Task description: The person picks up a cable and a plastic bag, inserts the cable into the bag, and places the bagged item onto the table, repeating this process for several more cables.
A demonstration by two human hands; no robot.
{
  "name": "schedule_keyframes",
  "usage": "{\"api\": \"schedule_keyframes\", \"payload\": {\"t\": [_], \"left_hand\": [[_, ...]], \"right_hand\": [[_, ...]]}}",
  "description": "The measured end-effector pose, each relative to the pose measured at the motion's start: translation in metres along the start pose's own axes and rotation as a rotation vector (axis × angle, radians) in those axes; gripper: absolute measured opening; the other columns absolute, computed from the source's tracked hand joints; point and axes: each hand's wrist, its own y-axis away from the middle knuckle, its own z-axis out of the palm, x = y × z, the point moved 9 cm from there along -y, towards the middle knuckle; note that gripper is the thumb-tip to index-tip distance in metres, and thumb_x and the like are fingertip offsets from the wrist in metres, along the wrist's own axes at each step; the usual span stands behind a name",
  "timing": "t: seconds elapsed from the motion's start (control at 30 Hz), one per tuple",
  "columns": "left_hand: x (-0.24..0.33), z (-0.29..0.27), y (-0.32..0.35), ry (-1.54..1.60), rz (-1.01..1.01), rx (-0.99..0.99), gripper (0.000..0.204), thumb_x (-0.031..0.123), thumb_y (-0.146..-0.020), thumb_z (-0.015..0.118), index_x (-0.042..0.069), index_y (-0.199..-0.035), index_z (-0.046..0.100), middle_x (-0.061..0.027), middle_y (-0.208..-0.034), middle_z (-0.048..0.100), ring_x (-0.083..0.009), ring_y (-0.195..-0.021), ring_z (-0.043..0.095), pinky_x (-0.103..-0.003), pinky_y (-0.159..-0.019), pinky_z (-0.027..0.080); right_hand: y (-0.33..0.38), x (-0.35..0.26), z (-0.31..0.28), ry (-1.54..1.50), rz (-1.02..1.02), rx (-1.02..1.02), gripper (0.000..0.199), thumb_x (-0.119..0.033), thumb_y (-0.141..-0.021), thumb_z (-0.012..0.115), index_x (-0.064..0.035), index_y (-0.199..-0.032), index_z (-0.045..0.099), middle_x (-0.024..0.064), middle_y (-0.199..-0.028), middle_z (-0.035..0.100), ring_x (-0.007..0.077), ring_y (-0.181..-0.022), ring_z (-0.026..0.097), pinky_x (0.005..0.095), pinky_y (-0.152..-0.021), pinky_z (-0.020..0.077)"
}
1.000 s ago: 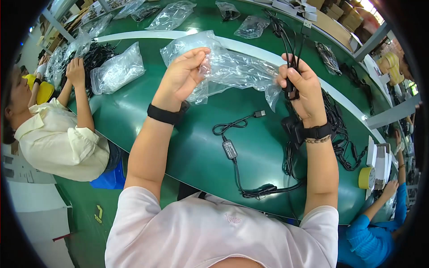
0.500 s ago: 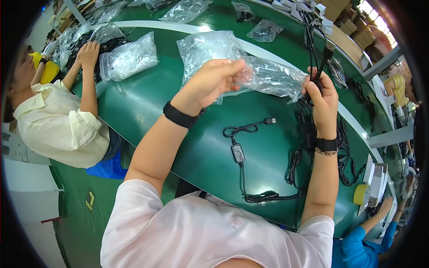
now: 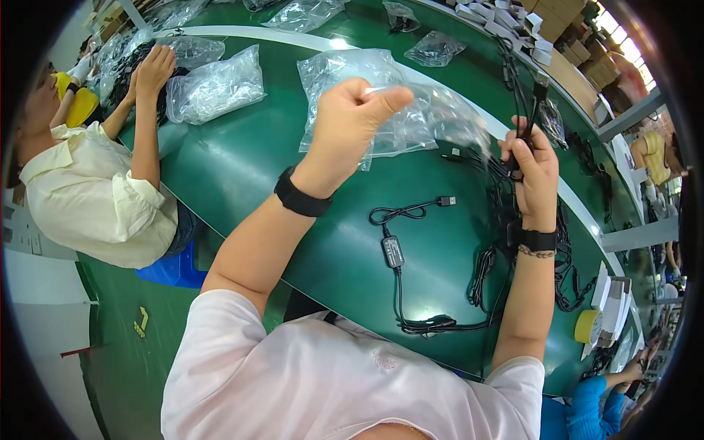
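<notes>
My left hand (image 3: 353, 125) is closed on one end of a thin clear plastic bag (image 3: 455, 117), which stretches to the right and is smeared by motion. Its far end hangs apart from my right hand (image 3: 535, 165). That hand grips a bundled black USB cable (image 3: 522, 110), whose loops and plug stick up above the fingers. Below my hands, another black USB cable (image 3: 393, 251) with a small inline box lies on the green table. Beneath the moving bag rests a pile of clear plastic bags (image 3: 330, 73).
More black cables (image 3: 565, 279) lie beyond my right forearm, near a yellow tape roll (image 3: 588, 326) and white boxes (image 3: 614, 308). A filled clear bag (image 3: 216, 84) is at the left, beside a co-worker (image 3: 103, 191) handling dark cables. A raised white strip (image 3: 286, 40) crosses the table.
The plastic bag's right end has come away from my right hand and swings. My left hand has risen and closed tighter. The co-worker's hands at the left moved slightly.
</notes>
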Motion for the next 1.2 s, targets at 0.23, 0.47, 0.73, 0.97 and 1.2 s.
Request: {"api": "schedule_keyframes", "payload": {"t": [0.23,0.47,0.73,0.97,1.2], "left_hand": [[0.022,-0.018,0.002,-0.468,0.259,0.250,0.050,0.041,-0.076,0.068,0.005,-0.060,0.037,0.0010,-0.051,0.035,-0.0068,-0.049,0.031,-0.024,-0.041,0.029],[0.000,-0.036,-0.012,-0.242,0.118,0.274,0.050,0.045,-0.079,0.063,0.006,-0.061,0.038,0.0027,-0.050,0.037,-0.0045,-0.047,0.031,-0.022,-0.040,0.028],[-0.005,-0.031,-0.009,-0.158,-0.041,0.175,0.053,0.052,-0.076,0.062,0.007,-0.059,0.039,0.0036,-0.050,0.037,-0.0045,-0.046,0.033,-0.022,-0.040,0.028],[0.012,-0.016,-0.001,-0.580,0.035,0.154,0.045,0.041,-0.072,0.071,0.002,-0.065,0.048,-0.0001,-0.048,0.043,-0.0072,-0.046,0.035,-0.024,-0.043,0.032],[0.021,0.017,0.009,-0.538,0.132,-0.079,0.022,0.020,-0.077,0.067,0.000,-0.079,0.058,-0.0003,-0.050,0.050,-0.0055,-0.046,0.041,-0.023,-0.043,0.033]], "right_hand": [[0.042,-0.043,0.079,-0.311,0.105,-0.328,0.041,-0.022,-0.078,0.064,0.0017,-0.106,0.046,0.0035,-0.071,0.046,0.0115,-0.056,0.046,0.0269,-0.054,0.0411],[0.047,-0.014,0.088,-0.024,0.292,-0.443,0.031,-0.018,-0.079,0.063,0.0022,-0.099,0.051,0.0046,-0.073,0.051,0.0120,-0.060,0.048,0.0246,-0.057,0.0403],[0.047,-0.004,0.087,0.273,0.369,-0.480,0.027,-0.008,-0.077,0.062,0.0035,-0.100,0.054,0.0041,-0.076,0.053,0.0105,-0.065,0.050,0.0235,-0.060,0.0421],[0.046,-0.038,0.086,1.066,-0.169,-0.260,0.029,-0.001,-0.075,0.057,0.0014,-0.104,0.054,0.0208,-0.090,0.057,0.0381,-0.077,0.055,0.0385,-0.068,0.0450],[0.045,-0.039,0.077,0.871,-0.107,-0.302,0.027,-0.003,-0.076,0.056,0.0024,-0.103,0.055,0.0126,-0.079,0.056,0.0212,-0.067,0.053,0.0288,-0.062,0.0428]]}}
